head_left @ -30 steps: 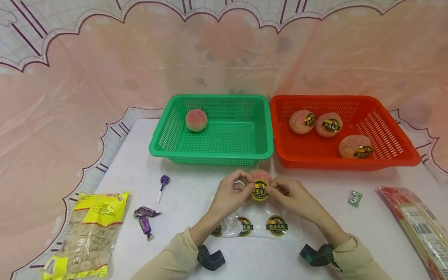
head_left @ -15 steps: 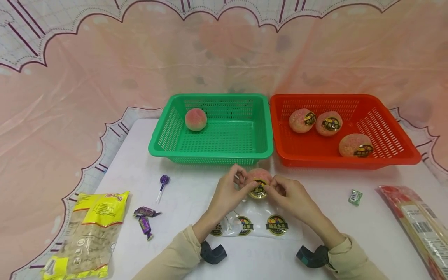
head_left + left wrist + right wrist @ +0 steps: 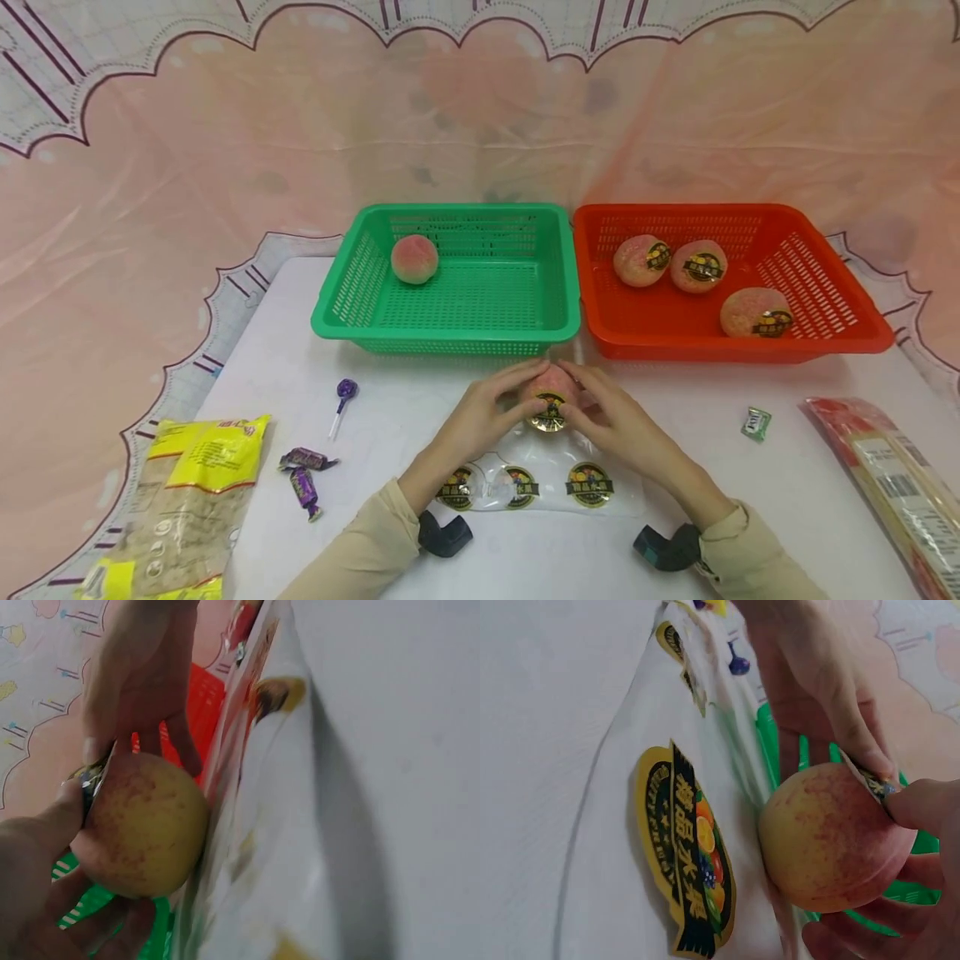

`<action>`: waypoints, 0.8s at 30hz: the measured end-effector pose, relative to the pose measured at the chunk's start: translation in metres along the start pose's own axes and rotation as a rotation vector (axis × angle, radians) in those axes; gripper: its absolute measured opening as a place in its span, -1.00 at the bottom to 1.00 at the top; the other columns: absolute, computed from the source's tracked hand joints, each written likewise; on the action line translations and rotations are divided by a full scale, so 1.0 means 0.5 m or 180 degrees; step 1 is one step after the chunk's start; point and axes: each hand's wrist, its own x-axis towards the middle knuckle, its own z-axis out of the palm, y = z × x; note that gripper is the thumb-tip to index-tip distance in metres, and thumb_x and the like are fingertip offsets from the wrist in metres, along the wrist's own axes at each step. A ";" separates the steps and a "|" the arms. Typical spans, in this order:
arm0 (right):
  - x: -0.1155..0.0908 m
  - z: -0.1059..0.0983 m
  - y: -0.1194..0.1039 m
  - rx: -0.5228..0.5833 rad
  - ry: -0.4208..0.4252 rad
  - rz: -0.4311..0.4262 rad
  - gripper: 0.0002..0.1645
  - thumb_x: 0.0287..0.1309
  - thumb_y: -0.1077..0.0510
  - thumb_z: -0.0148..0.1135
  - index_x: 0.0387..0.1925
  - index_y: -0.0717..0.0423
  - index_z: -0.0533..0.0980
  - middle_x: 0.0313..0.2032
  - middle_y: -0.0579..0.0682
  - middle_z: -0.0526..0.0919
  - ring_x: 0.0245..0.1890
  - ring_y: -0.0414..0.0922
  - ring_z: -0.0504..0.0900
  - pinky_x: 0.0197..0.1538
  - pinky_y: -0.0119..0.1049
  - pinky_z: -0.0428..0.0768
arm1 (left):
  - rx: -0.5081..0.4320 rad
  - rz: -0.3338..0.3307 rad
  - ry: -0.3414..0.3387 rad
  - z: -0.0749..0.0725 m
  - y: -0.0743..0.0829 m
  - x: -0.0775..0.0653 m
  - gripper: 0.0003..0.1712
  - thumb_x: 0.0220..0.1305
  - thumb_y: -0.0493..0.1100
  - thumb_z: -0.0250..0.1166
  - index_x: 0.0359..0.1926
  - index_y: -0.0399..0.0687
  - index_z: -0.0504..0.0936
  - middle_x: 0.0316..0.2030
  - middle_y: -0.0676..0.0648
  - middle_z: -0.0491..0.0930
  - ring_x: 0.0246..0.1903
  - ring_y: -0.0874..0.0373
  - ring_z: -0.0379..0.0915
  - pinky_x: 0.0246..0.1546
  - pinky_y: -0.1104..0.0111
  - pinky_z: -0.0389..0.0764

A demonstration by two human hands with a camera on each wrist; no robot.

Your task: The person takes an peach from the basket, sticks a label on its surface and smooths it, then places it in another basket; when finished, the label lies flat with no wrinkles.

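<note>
A pink-and-yellow peach (image 3: 552, 381) rests on a clear sticker sheet (image 3: 551, 454) between both hands. A round black-and-gold sticker (image 3: 547, 414) lies against the peach's near side. My left hand (image 3: 480, 414) curves round the left of the fruit, its thumb on the sticker's edge. From the right, my right hand (image 3: 622, 421) holds the peach, and its thumb presses the other edge. Both wrist views show the thumbs at the sticker (image 3: 877, 787) and fingers round the peach (image 3: 146, 829). Several printed stickers (image 3: 589, 484) remain on the sheet.
Behind stand a green basket (image 3: 450, 333) with one peach (image 3: 415, 259) and a red basket (image 3: 735, 346) with stickered peaches (image 3: 698, 266). To the left lie a lollipop (image 3: 345, 390), wrapped candies (image 3: 303, 492) and a yellow bag (image 3: 213, 454). A green candy (image 3: 756, 423) and red package (image 3: 885, 475) lie right.
The fingers have gone from pinching the sticker's edges to spreading round the peach, thumbs on the sticker. The head view has shifted slightly.
</note>
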 end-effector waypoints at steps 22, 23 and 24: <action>-0.007 0.021 0.004 -0.0436 0.0076 -0.0281 -0.05 -0.02 -0.04 0.25 0.33 -0.10 -0.03 0.29 -0.01 0.16 0.21 -0.01 0.29 0.14 0.03 0.36 | 0.0076 0.0210 -0.0427 -0.026 -0.009 -0.004 -0.27 0.03 -0.02 0.30 0.24 0.28 0.22 0.26 0.17 0.20 0.21 0.24 0.20 0.19 0.33 0.28; -0.007 0.021 0.004 -0.0466 0.0087 -0.0309 -0.04 -0.02 -0.05 0.25 0.34 -0.09 -0.04 0.29 -0.01 0.16 0.21 0.00 0.29 0.14 0.02 0.35 | 0.0090 0.0216 -0.0409 -0.025 -0.009 -0.004 -0.27 0.03 -0.01 0.30 0.24 0.27 0.22 0.26 0.17 0.20 0.21 0.24 0.20 0.19 0.33 0.28; -0.007 0.022 0.005 -0.0484 0.0095 -0.0324 -0.04 -0.02 -0.05 0.25 0.34 -0.10 -0.05 0.30 -0.01 0.15 0.22 0.00 0.29 0.15 0.03 0.35 | 0.0098 0.0206 -0.0391 -0.024 -0.008 -0.005 -0.27 0.03 -0.01 0.30 0.24 0.27 0.22 0.26 0.17 0.20 0.20 0.24 0.20 0.19 0.33 0.28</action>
